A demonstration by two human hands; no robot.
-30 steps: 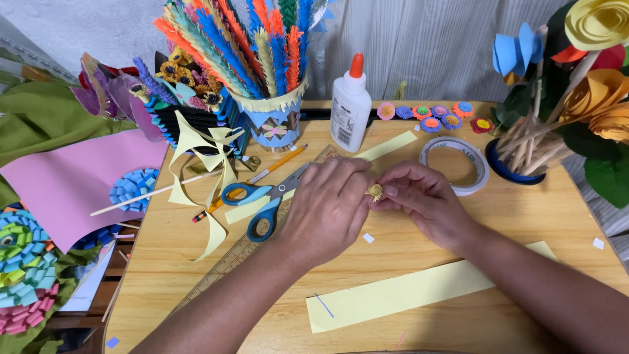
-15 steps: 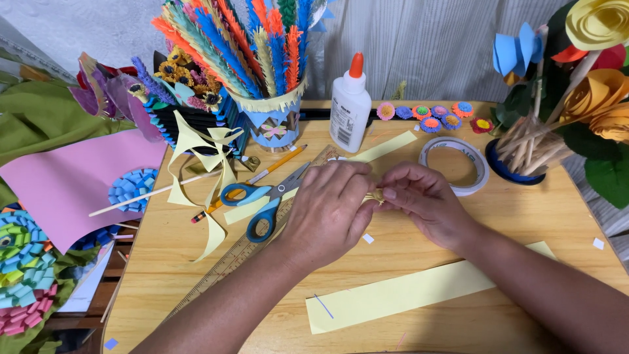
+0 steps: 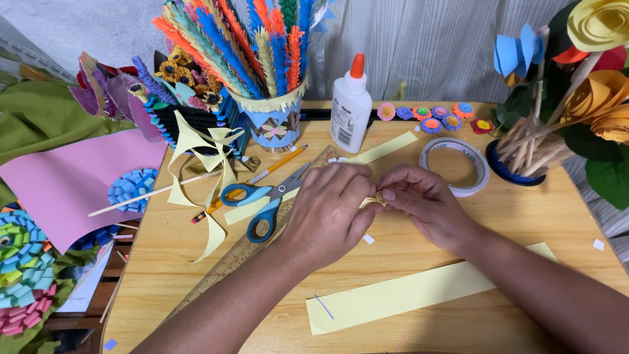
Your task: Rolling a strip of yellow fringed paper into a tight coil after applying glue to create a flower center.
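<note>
My left hand (image 3: 331, 211) and my right hand (image 3: 424, 203) meet over the middle of the wooden table (image 3: 537, 216). Both pinch a small coil of pale yellow paper strip (image 3: 377, 199) between their fingertips. Only a sliver of the coil shows between thumb and fingers. A long pale yellow paper strip (image 3: 419, 288) lies flat below my wrists. Blue-handled scissors (image 3: 267, 200) lie just left of my left hand, across a wooden ruler (image 3: 229, 265).
A white glue bottle (image 3: 351, 108) stands behind my hands, a tape roll (image 3: 455, 166) to the right. A cup of coloured paper fringes (image 3: 274, 118), curly yellow offcuts (image 3: 200, 154), a pencil (image 3: 262, 177), small paper flowers (image 3: 432, 118) and pink paper (image 3: 65, 180) surround the work area.
My hands stay in nearly the same place. The fingers have shifted slightly around the small yellow coil, as if turning it.
</note>
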